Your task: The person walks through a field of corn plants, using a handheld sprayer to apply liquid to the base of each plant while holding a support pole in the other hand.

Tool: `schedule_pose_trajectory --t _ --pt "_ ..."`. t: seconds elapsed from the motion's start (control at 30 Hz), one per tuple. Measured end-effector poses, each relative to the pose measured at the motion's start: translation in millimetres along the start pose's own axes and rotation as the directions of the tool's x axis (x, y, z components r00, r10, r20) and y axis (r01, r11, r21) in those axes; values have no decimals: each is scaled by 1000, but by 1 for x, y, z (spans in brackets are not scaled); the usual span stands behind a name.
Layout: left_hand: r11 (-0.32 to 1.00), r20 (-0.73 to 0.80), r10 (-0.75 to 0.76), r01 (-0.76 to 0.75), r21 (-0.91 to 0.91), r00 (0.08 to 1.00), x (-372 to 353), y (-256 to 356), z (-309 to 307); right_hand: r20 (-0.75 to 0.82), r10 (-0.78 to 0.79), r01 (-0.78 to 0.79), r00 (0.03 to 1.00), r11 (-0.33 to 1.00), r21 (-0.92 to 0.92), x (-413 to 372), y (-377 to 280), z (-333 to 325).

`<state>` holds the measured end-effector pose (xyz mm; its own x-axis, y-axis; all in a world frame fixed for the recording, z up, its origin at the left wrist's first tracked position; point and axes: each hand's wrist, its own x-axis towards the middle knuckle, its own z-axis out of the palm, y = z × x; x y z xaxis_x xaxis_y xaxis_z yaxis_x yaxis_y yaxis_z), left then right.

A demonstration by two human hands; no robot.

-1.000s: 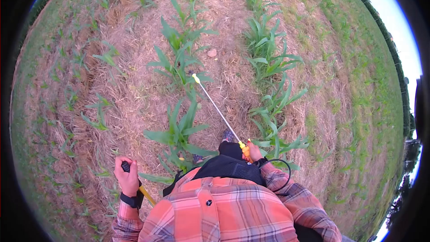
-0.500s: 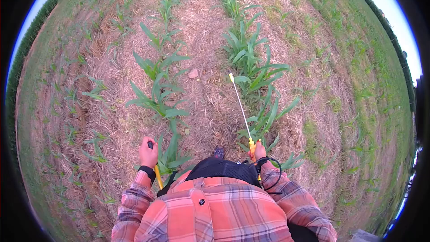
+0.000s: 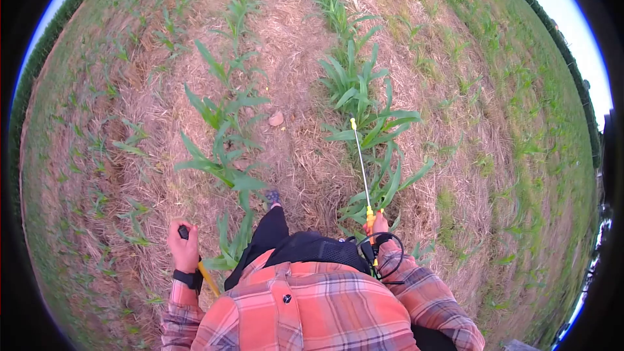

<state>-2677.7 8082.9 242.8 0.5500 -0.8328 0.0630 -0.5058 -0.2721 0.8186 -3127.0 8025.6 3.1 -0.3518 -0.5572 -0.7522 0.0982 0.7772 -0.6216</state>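
My left hand (image 3: 184,247), at the lower left, is closed around the black grip (image 3: 183,232) of a yellow lever (image 3: 209,279) that runs down toward my side. On the right, my right hand (image 3: 378,224) holds the yellow handle (image 3: 370,218) of a spray wand. Its thin metal tube (image 3: 362,166) points forward and slightly left, ending in a pale yellow nozzle (image 3: 353,123) beside the leaves of the right plant row (image 3: 364,101). A black hose (image 3: 400,253) loops by my right wrist.
Another row of green plants (image 3: 224,156) runs on the left. Dry straw (image 3: 299,149) covers the ground between the rows, with a pinkish stone (image 3: 276,118) on it. My shoe (image 3: 272,197) shows at the inner edge of the left row. Trees line the far edges.
My left hand has moved left and down with the lever. The wand has shifted right and slightly down. A foot and dark trouser leg now show forward on the left.
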Motion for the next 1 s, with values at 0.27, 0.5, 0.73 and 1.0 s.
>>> schedule_pose_trajectory --t 0.27,0.5,0.73,1.0 --pt "997 83 -72 75 -32 994 94 -63 60 309 29 47 950 971 -236 4 -64 92" --pt "994 81 -105 102 44 991 151 -102 81 525 15 114 851 970 -213 7 -109 172" --pt "974 115 -182 195 -113 977 178 -89 59 634 72 171 770 934 -315 0 -156 207" --pt "969 -97 -181 161 -186 979 199 -12 0 642 134 84 755 951 -297 45 -192 234"
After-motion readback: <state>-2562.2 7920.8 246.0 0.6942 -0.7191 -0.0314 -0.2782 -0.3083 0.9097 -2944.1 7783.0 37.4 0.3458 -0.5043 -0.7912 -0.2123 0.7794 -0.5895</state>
